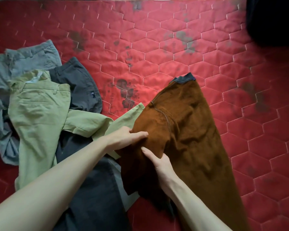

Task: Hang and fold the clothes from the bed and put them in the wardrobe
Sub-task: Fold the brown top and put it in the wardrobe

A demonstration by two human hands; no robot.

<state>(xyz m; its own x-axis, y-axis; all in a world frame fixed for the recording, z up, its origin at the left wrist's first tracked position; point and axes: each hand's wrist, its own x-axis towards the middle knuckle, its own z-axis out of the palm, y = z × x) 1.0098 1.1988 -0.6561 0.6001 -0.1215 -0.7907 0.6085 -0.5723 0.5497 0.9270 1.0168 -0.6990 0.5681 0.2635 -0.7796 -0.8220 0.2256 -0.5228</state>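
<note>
The brown trousers (187, 130) lay lengthwise on the red quilted mattress (173, 47), their waistband at the end away from the person, their left edge under both hands. The left hand (128, 136) pinched a gather of the brown cloth between thumb and fingers; the right hand (158, 160), just nearer the body, had its thumb pressed on top and its fingers tucked under the fabric, so their closure could not be told fully. Beyond the left hand, the olive-green trousers (38, 117) overlapped the charcoal trousers (78, 87) and the grey-blue trousers (15, 64). Judged from this, the fold was in hand: lifting that edge evenly, aligning the legs seam to seam and smoothing wrinkles first would give a neat fold.
</note>
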